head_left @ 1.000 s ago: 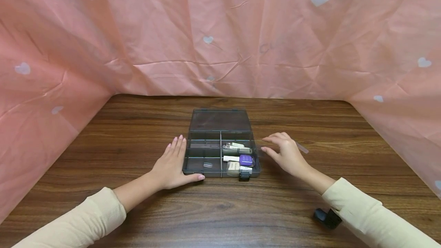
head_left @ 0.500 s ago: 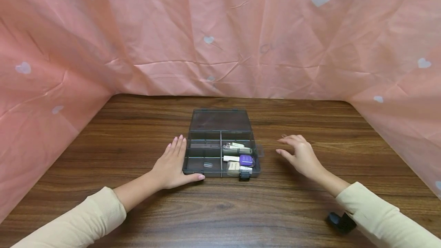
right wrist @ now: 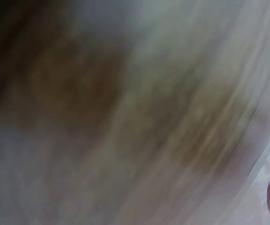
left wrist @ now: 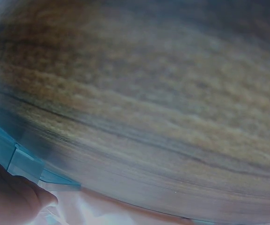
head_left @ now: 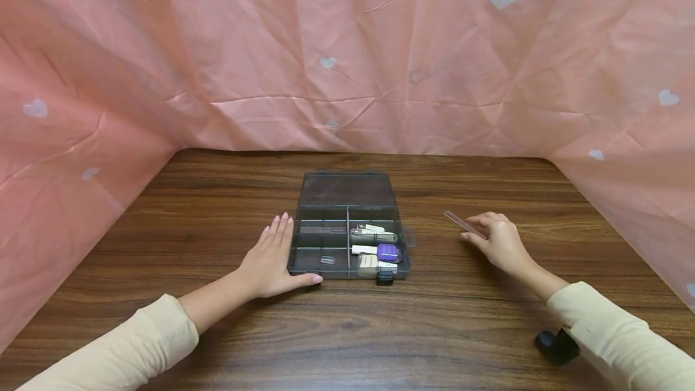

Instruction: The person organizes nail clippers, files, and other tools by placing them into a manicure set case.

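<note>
A smoky clear plastic organiser box (head_left: 292, 246) lies open in the middle of the wooden table (head_left: 217, 210), its lid (head_left: 347, 190) folded back. Its right compartments hold a purple bottle (head_left: 388, 252), nail clippers (head_left: 373, 236) and other small items. My left hand (head_left: 268, 258) lies flat on the table against the box's left wall, thumb along the front edge. To the right of the box, my right hand (head_left: 491, 235) pinches one end of a thin nail file (head_left: 458, 222), whose far end points left and up. Both wrist views are blurred.
Pink cloth with pale hearts (head_left: 347, 53) hangs behind the table and along both sides. A black wrist-worn camera (head_left: 556, 346) sits under my right sleeve. The box's black latch (head_left: 385, 279) sticks out at its front edge.
My right hand has drawn away from the box's right side, moved right, and closed its fingertips on the nail file that lay on the table. The left hand and the box have stayed still.
</note>
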### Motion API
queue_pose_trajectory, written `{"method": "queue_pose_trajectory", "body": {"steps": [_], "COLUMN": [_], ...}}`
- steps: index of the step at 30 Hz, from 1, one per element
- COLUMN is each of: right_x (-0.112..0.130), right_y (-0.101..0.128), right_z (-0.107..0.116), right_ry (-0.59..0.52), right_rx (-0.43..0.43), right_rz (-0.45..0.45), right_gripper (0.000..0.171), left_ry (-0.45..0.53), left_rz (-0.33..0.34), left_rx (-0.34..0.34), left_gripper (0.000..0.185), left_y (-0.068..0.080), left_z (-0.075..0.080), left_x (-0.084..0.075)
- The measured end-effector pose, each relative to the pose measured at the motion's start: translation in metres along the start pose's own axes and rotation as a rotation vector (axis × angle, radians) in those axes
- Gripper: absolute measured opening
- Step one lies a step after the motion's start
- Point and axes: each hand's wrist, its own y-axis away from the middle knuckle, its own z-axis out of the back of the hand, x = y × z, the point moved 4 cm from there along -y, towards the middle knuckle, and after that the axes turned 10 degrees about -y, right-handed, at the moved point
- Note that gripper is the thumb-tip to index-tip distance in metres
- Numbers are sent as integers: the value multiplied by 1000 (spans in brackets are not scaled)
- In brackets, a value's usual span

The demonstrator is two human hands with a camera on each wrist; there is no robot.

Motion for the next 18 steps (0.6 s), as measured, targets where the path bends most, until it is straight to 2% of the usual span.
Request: {"method": "queue_pose_trajectory", "body": {"steps": [9, 18], "right_x": [-23, -31], "right_y": [-3, -9], "right_z": [1, -1], "right_ry": [1, 3], "right_rx": [148, 213], "right_rz": [-234, -364], "right_gripper": [31, 28], "left_ry": [1, 4], "left_rz": [-2, 0], "left_rx": [-1, -4], "left_gripper": [116, 117], "left_y": [0, 0], "left_z": [1, -1], "left_x": [0, 0]}}
